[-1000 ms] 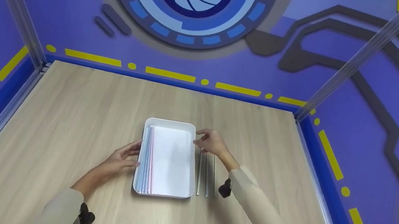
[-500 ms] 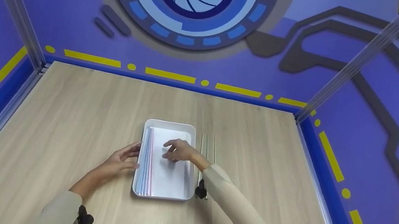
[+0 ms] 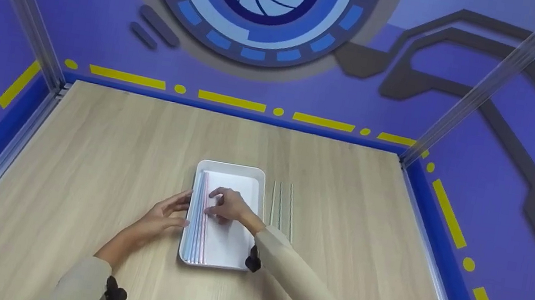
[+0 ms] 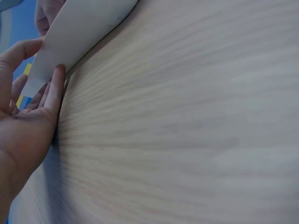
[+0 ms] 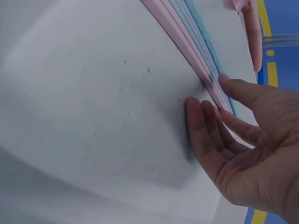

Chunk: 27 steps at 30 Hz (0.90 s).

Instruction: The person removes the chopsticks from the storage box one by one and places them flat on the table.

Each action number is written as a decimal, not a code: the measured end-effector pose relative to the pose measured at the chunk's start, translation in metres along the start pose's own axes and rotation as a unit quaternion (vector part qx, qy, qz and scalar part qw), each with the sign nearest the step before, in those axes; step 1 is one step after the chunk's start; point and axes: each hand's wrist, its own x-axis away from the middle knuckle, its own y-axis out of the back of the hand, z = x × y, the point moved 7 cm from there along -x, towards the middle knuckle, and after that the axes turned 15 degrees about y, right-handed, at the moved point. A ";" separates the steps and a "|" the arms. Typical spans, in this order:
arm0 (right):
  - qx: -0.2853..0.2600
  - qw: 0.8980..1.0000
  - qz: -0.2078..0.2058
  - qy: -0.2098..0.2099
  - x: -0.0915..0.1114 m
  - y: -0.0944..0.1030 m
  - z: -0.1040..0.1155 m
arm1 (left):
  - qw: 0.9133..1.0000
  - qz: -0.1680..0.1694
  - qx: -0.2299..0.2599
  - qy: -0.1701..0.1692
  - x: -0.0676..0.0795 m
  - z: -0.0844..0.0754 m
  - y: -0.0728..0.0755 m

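Observation:
A white rectangular tray (image 3: 233, 249) stands on the wooden table. Along its left side lie several pale blue, lilac and pink chopsticks (image 3: 196, 235), side by side. My left hand (image 3: 155, 217) rests its outstretched fingertips on the tray's left outer wall; the left wrist view shows the thumb near the rim. Inside the tray, my right hand (image 3: 229, 205) reaches in from the right. In the right wrist view, its thumb and forefinger are spread over the pink chopsticks (image 5: 175, 35), fingertips right at them, the other fingers loosely bent over the tray floor.
Several thin metallic chopsticks (image 3: 280, 205) lie on the table (image 3: 341, 226) just right of the tray, partly under the right forearm. Blue and purple panels (image 3: 309, 92) enclose the table at the back and sides.
My right hand has moved left from the tray's right rim, over its floor, to the pink chopsticks. My left hand has stayed at the tray's left wall.

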 end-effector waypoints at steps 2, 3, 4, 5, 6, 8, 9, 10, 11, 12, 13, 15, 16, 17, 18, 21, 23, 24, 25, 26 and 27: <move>-0.002 1.000 -0.005 -0.006 0.001 0.000 -0.001 | 1.000 0.001 0.000 -0.001 0.000 0.000 -0.001; -0.002 1.000 -0.008 -0.006 0.001 -0.001 -0.002 | 1.000 0.001 0.003 0.001 0.000 0.001 -0.001; -0.003 1.000 -0.011 -0.007 0.001 -0.001 -0.002 | 1.000 0.001 0.007 0.004 0.000 0.001 -0.001; -0.005 1.000 -0.013 -0.009 0.001 -0.001 -0.002 | 1.000 0.001 0.006 0.004 0.000 0.001 -0.001; -0.007 1.000 -0.015 -0.011 0.001 -0.001 -0.003 | 1.000 0.002 0.004 0.003 0.000 0.001 -0.001; -0.013 1.000 -0.019 -0.014 0.001 0.000 -0.003 | 1.000 0.002 0.001 0.002 0.000 0.001 -0.001; -0.017 0.999 -0.022 -0.016 0.002 0.001 -0.003 | 1.000 0.003 -0.001 0.001 0.000 0.001 -0.001; -0.018 0.999 -0.024 -0.016 0.002 0.002 -0.003 | 1.000 0.003 -0.001 0.001 0.000 0.001 -0.001; -0.018 0.999 -0.024 -0.018 0.001 0.003 -0.002 | 1.000 0.003 -0.002 -0.001 0.000 0.001 -0.002; -0.017 0.999 -0.024 -0.020 0.001 0.004 -0.002 | 1.000 0.004 -0.003 -0.002 0.000 0.000 -0.002; -0.014 0.999 -0.024 -0.022 0.002 0.005 -0.002 | 1.000 0.005 -0.004 -0.004 -0.001 0.000 -0.002; 0.000 0.999 -0.023 -0.030 0.004 0.006 -0.002 | 1.000 0.007 -0.004 -0.005 -0.001 0.000 -0.003; 0.007 0.999 -0.022 -0.035 0.005 0.007 -0.003 | 1.000 0.009 -0.005 -0.006 -0.001 0.000 -0.003; 0.014 0.999 -0.020 -0.042 0.005 0.008 -0.003 | 1.000 0.011 -0.008 -0.008 -0.001 0.000 -0.003; 0.021 0.998 -0.020 -0.048 0.006 0.008 -0.004 | 1.000 0.014 -0.011 -0.010 -0.001 0.001 -0.003; 0.037 0.997 -0.016 -0.067 0.008 0.009 -0.006 | 1.000 0.016 -0.014 -0.015 0.000 0.000 -0.002; 0.042 0.996 -0.014 -0.073 0.009 0.009 -0.007 | 1.000 0.015 -0.015 -0.017 0.000 0.000 -0.002; 0.042 0.996 -0.013 -0.074 0.009 0.010 -0.007 | 1.000 0.012 -0.014 -0.017 0.001 -0.001 -0.002; 0.039 0.996 -0.013 -0.073 0.010 0.010 -0.007 | 1.000 0.010 -0.013 -0.018 0.001 -0.001 -0.001; 0.039 0.997 -0.013 -0.070 0.010 0.011 -0.007 | 1.000 0.008 -0.011 -0.018 0.000 -0.002 -0.001; 0.039 0.997 -0.012 -0.067 0.010 0.011 -0.007 | 1.000 0.005 -0.010 -0.018 0.000 -0.002 -0.001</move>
